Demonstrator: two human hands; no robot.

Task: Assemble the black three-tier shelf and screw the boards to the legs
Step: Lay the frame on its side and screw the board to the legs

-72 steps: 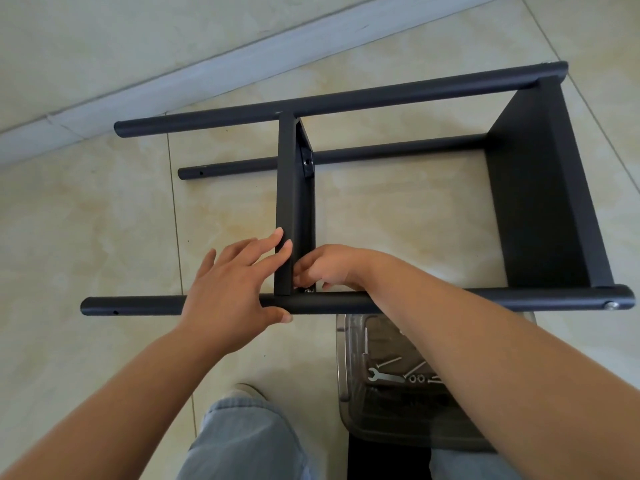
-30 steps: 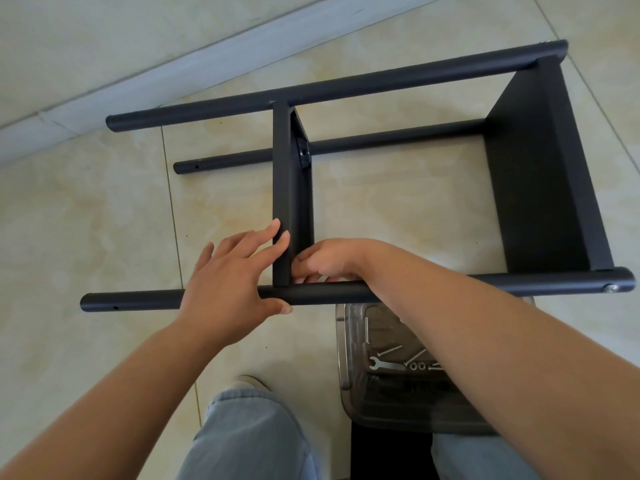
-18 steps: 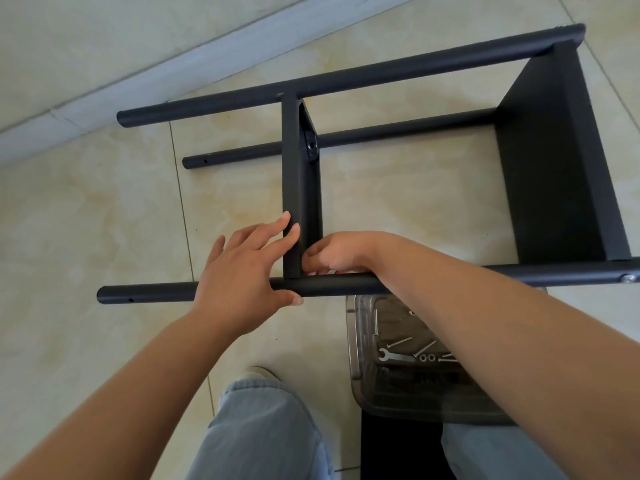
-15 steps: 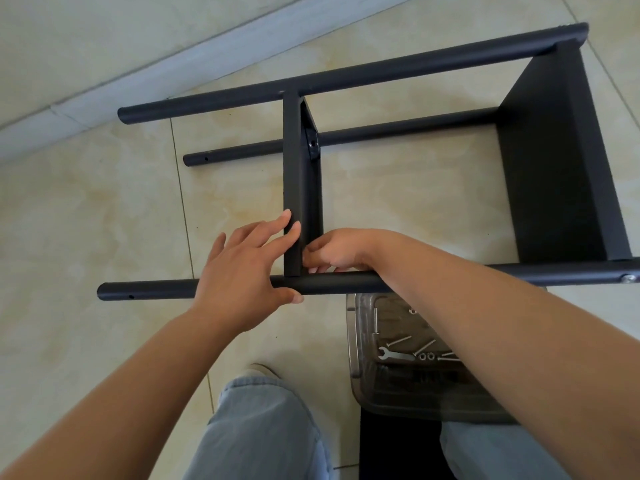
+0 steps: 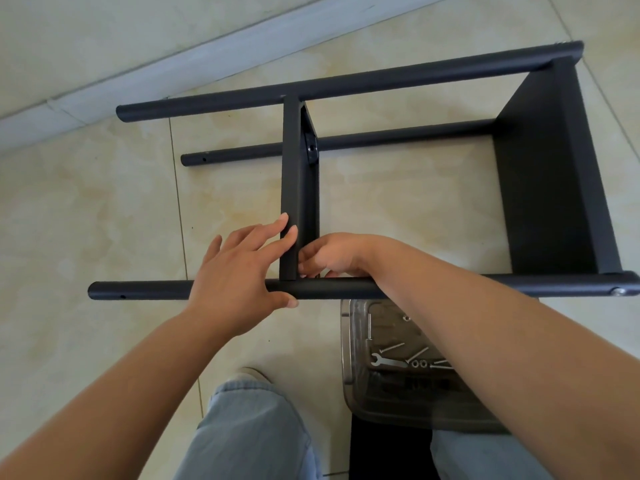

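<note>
While the black three-tier shelf frame (image 5: pixel 346 168) lies on its side mid-frame, your left hand (image 5: pixel 239 271) presses straight fingers on its middle board (image 5: pixel 294 174) and near leg; your right hand (image 5: pixel 329 254) curls behind that board, grip hidden. Lower right, a clear plastic box (image 5: pixel 349 344) holds a small silver spanner (image 5: pixel 386 361), screws and washers.

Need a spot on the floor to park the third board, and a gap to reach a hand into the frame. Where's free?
Bare tile lies left of the leg ends, toward the baseboard. For reaching in, the bay between the middle board and the end board is open. Crowded: the near leg joint, where the left hand and right hand meet, and the parts tray below.
</note>
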